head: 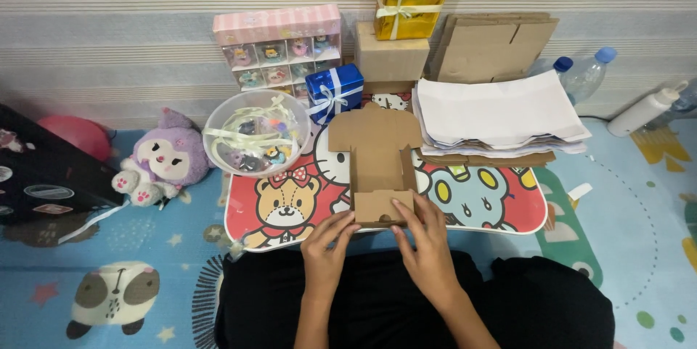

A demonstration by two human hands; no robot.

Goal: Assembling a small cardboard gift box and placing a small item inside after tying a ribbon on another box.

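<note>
A flat brown cardboard box blank (377, 157), partly folded up, lies on a small cartoon-printed table (508, 207). My left hand (327, 244) grips the near left corner of its folded front flap. My right hand (425, 240) presses the near right corner of the same flap with fingers and thumb. The side walls of the box stand upright while the far lid panel lies flat.
A clear bowl (255, 135) of ribbons and small toys sits at the table's left, a stack of white sheets (501, 113) at the right. Behind stand a small blue gift box (334, 91), a gold gift box (408, 6), a pink display case (279, 48), flat cardboard (494, 44). A purple plush (163, 160) lies left, bottles (588, 73) right.
</note>
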